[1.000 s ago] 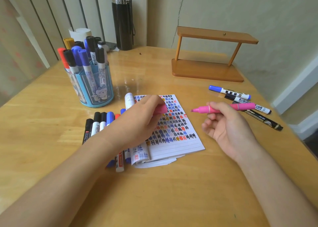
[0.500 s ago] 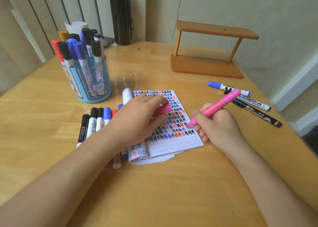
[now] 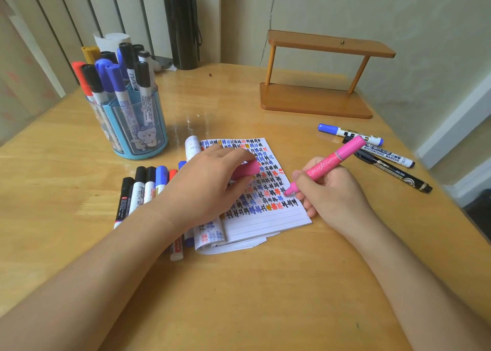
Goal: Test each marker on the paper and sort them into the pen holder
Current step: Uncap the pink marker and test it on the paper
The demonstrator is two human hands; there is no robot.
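Note:
My right hand (image 3: 332, 194) grips an uncapped pink marker (image 3: 333, 162), its tip touching the lined notepad (image 3: 268, 217) near the last row of coloured marks. My left hand (image 3: 210, 188) rests on the notepad and holds the pink cap (image 3: 245, 170) in its curled fingers. A blue pen holder (image 3: 138, 130) with several markers stands at the back left. Several capped markers (image 3: 144, 188) lie in a row left of the notepad, partly hidden under my left forearm. Three markers (image 3: 377, 151) lie on the table to the right.
A wooden two-tier stand (image 3: 318, 95) sits at the back right by the wall. A black flask (image 3: 182, 23) stands at the back edge, with a paper roll (image 3: 111, 38) behind the holder. The table's right edge runs close to the three loose markers.
My right hand swung the pink marker from level in the air down to the notepad, tip now on the paper. My left hand stayed on the notepad with the cap.

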